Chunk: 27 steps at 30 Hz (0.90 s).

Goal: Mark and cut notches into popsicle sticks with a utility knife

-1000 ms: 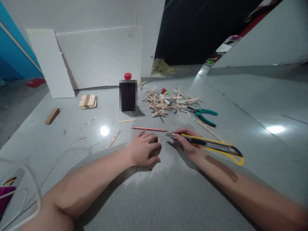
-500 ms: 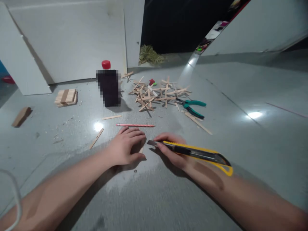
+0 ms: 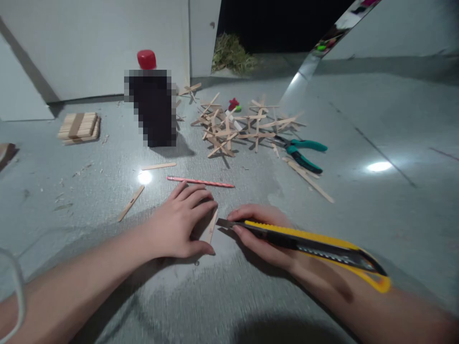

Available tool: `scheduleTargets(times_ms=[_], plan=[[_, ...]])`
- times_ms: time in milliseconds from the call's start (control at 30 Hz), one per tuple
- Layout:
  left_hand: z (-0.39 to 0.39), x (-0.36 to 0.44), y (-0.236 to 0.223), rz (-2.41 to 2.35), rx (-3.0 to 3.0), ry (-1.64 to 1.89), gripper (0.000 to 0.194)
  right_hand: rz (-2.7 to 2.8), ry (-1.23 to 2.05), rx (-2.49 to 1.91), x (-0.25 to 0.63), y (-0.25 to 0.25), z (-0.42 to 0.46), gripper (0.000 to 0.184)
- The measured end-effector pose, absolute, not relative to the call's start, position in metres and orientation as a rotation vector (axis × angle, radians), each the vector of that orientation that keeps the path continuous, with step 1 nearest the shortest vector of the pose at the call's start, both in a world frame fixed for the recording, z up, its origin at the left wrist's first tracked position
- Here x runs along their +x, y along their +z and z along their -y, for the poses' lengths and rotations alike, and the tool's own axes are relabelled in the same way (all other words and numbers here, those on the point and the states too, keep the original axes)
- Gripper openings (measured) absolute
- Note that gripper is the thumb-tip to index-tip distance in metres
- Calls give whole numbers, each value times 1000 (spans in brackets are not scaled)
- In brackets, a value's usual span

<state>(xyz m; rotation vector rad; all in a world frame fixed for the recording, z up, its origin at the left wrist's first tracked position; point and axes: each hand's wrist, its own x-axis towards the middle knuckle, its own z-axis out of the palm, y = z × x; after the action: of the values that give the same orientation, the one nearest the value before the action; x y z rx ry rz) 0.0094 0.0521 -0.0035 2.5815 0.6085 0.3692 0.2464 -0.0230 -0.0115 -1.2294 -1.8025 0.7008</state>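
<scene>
My left hand (image 3: 181, 220) lies low on the grey floor, its thumb and fingertips gripping the ends of a craft stick (image 3: 212, 225). Part of that stick is hidden under the fingers. In my right hand (image 3: 260, 229) is a yellow and black utility knife (image 3: 315, 246), its blade out and pointing left. The blade tip is close beside the held stick; whether they touch I cannot tell. Just beyond my left hand lies a red patterned pencil (image 3: 201, 182). Two loose craft sticks, one flat (image 3: 158, 166) and one with a slot (image 3: 131, 204), lie to its left.
Crossed craft-stick pieces (image 3: 229, 131) are heaped ahead, near green-handled pliers (image 3: 304, 153). A red-capped, blurred dark bottle (image 3: 156, 110) stands left of them. A banded stack of sticks (image 3: 79, 127) lies farther left. White panels (image 3: 107, 48) stand behind; a white cable (image 3: 17, 291) curves at lower left.
The view has shifted closer, so objects appear larger and higher. More of the held stick shows beside my left hand. The knife blade is nearer to it.
</scene>
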Motion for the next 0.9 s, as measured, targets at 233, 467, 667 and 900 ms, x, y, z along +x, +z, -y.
scheduleTargets(times_ms=[233,467,667,900], plan=[[-52,8,-4,-591,2592,358,75,1880,725,-1121,244,-8,25,15],[-52,8,-7,-584,2615,355,78,1877,729,-1203,243,-5,29,12],[-52,8,-10,-587,2620,393,80,1858,766,-1188,241,-2,31,13],[-52,9,-8,-572,2576,448,74,1763,810,-1382,249,-6,34,10]])
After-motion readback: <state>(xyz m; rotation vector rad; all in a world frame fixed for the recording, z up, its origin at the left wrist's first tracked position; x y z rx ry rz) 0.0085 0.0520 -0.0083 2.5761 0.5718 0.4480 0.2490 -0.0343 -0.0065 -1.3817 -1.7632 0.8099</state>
